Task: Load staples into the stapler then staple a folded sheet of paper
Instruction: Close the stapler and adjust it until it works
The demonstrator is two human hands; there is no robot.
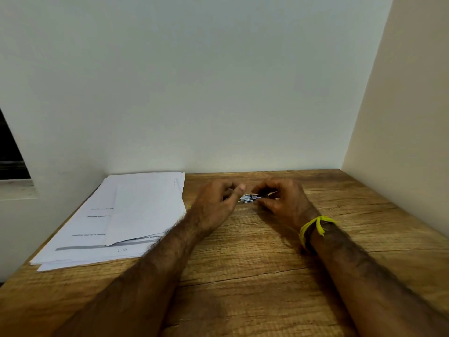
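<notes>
A small metallic stapler lies low over the wooden table, between my two hands near the far wall. My left hand grips its left end with thumb and fingers pinched. My right hand closes around its right end, fingers curled over a dark part. The stapler is largely hidden by my fingers and blurred; I cannot see loose staples. A folded white sheet rests on top of a stack of printed papers at the left.
The wooden table meets a pale wall at the back and a cream side wall on the right. A yellow thread band circles my right wrist. A dark window opening sits at the far left.
</notes>
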